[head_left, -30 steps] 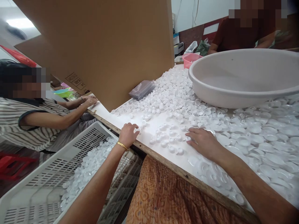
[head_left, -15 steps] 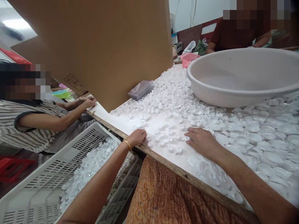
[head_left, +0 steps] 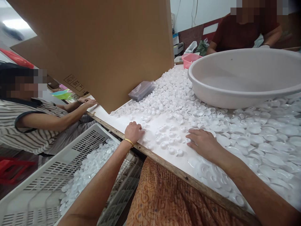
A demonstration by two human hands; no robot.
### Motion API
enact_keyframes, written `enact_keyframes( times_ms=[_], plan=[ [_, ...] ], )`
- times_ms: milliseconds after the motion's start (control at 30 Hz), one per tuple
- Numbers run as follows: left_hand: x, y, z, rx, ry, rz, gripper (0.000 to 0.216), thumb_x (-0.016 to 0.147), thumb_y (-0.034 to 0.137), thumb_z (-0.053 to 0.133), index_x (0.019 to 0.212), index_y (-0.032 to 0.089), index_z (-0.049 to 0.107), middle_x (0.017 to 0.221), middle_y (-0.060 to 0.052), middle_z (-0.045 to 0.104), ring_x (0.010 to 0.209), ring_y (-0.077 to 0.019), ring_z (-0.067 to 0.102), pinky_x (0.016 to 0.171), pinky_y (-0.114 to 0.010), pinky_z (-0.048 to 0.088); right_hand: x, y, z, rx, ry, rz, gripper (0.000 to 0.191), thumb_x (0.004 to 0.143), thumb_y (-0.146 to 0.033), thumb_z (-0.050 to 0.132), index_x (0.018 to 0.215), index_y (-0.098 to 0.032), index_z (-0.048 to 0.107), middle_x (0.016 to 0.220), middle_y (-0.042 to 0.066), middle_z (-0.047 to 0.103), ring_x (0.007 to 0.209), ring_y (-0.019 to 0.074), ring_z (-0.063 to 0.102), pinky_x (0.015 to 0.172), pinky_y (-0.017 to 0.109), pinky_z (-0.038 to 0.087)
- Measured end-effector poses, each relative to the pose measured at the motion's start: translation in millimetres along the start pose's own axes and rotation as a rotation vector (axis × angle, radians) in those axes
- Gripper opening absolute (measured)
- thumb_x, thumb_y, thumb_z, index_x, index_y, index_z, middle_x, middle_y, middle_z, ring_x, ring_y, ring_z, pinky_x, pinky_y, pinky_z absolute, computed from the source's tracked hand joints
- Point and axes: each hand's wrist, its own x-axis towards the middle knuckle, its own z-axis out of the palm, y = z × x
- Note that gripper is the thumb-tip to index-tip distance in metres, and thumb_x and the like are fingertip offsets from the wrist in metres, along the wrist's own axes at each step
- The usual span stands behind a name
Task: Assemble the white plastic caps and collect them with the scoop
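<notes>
Small white plastic caps (head_left: 178, 106) cover a white table (head_left: 122, 124) in a wide heap. My left hand (head_left: 134, 131), with a gold bangle at the wrist, rests curled near the table's wooden front edge; its fingers are closed over the tabletop and what they hold is hidden. My right hand (head_left: 204, 142) lies flat, fingers stretched toward a loose cluster of caps (head_left: 169, 141) between the two hands. Larger flat white lids (head_left: 258, 138) lie around and under my right forearm.
A big pale basin (head_left: 244, 78) stands on the caps at the right. A tilted cardboard sheet (head_left: 103, 47) overhangs the table's far left. A white slotted crate (head_left: 70, 169) with caps sits below the edge. One person sits at the left, another across the table.
My left hand slid down to the table's edge beside the loose caps, then drew back up and left a little. My right hand stayed where it was.
</notes>
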Motion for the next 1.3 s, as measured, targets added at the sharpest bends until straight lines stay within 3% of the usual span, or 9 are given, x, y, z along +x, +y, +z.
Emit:
enact_keyframes(
  times_ms=[133,233,400,567,733,967,1100,1167,1300],
  plan=[
    [-1.0,13.3,4.0,-0.054,-0.001,0.028,0.037,0.074,0.044,0.056,0.098,0.018,0.065,0.089,-0.01,0.059,0.093,-0.0265,0.053,0.081,-0.034,0.042,0.0,-1.6,-3.6,0.011,-0.044,0.021,0.029,0.083,-0.029,0.047,0.105,-0.022,0.064,0.125,0.006,0.053,0.116,0.0282,0.045,0.095,0.045,0.036],
    [0.6,25.1,3.6,-0.143,-0.052,-0.02,0.04,0.08,0.05,0.045,0.095,0.018,0.065,0.087,-0.009,0.061,0.088,-0.0252,0.056,0.076,-0.034,0.042,0.1,-2.5,-5.4,0.017,-0.074,0.036,0.031,0.083,-0.03,0.047,0.109,-0.022,0.062,0.127,0.006,0.051,0.119,0.0276,0.043,0.097,0.046,0.034],
    [6.9,34.9,3.0,-0.245,-0.081,-0.037,0.022,0.079,0.031,0.049,0.088,0.017,0.064,0.085,-0.007,0.064,0.086,-0.0216,0.058,0.076,-0.031,0.042,-0.1,-3.9,-7.4,0.006,-0.066,0.026,0.029,0.083,-0.028,0.048,0.107,-0.021,0.063,0.126,0.007,0.052,0.117,0.0271,0.045,0.097,0.045,0.034],
    [0.3,33.8,-1.3,-0.427,-0.066,-0.062,0.02,0.073,0.032,0.058,0.089,0.021,0.058,0.081,0.0,0.063,0.072,-0.0138,0.058,0.065,-0.024,0.043,0.0,-5.9,-10.5,0.0,-0.057,0.009,0.026,0.082,-0.026,0.05,0.102,-0.022,0.065,0.123,0.007,0.054,0.115,0.0271,0.046,0.096,0.044,0.034],
    [-12.0,24.3,-5.7,-0.452,-0.056,-0.002,0.021,0.069,0.03,0.064,0.087,0.022,0.058,0.086,0.0,0.063,0.081,-0.0166,0.057,0.07,-0.027,0.043,0.3,-7.2,-12.2,0.005,-0.08,0.027,0.023,0.08,-0.027,0.051,0.097,-0.022,0.066,0.123,0.006,0.054,0.115,0.0267,0.047,0.096,0.044,0.034],
    [13.4,8.0,2.6,-0.322,0.118,-0.085,0.022,0.074,0.028,0.059,0.095,0.02,0.059,0.09,-0.004,0.057,0.083,-0.0178,0.055,0.076,-0.029,0.043,-0.3,-9.8,-10.8,0.008,-0.101,0.011,0.026,0.08,-0.029,0.051,0.101,-0.022,0.065,0.124,0.006,0.053,0.115,0.0256,0.046,0.098,0.044,0.031],
    [24.1,16.3,5.0,-0.229,0.09,0.0,0.012,0.076,0.024,0.054,0.079,0.019,0.064,0.091,-0.009,0.055,0.097,-0.0235,0.05,0.085,-0.033,0.04,-0.4,-11.0,-12.5,0.014,-0.139,0.017,0.029,0.081,-0.03,0.05,0.106,-0.023,0.063,0.125,0.006,0.052,0.117,0.0248,0.044,0.099,0.044,0.03],
    [26.7,21.4,3.1,-0.248,0.064,-0.011,0.017,0.078,0.022,0.048,0.076,0.017,0.065,0.092,-0.01,0.056,0.097,-0.0234,0.05,0.085,-0.033,0.039,-0.6,-10.5,-11.6,0.023,-0.132,0.011,0.029,0.082,-0.031,0.049,0.106,-0.023,0.062,0.125,0.006,0.052,0.118,0.025,0.044,0.099,0.045,0.029],
    [33.5,33.1,2.8,-0.326,-0.07,-0.039,0.025,0.079,0.022,0.043,0.074,0.017,0.066,0.073,-0.004,0.061,0.071,-0.0159,0.056,0.065,-0.026,0.044,-1.0,-9.2,-7.0,0.027,-0.096,-0.008,0.03,0.081,-0.03,0.05,0.107,-0.023,0.062,0.125,0.007,0.053,0.117,0.0247,0.044,0.099,0.045,0.029]
  ],
)
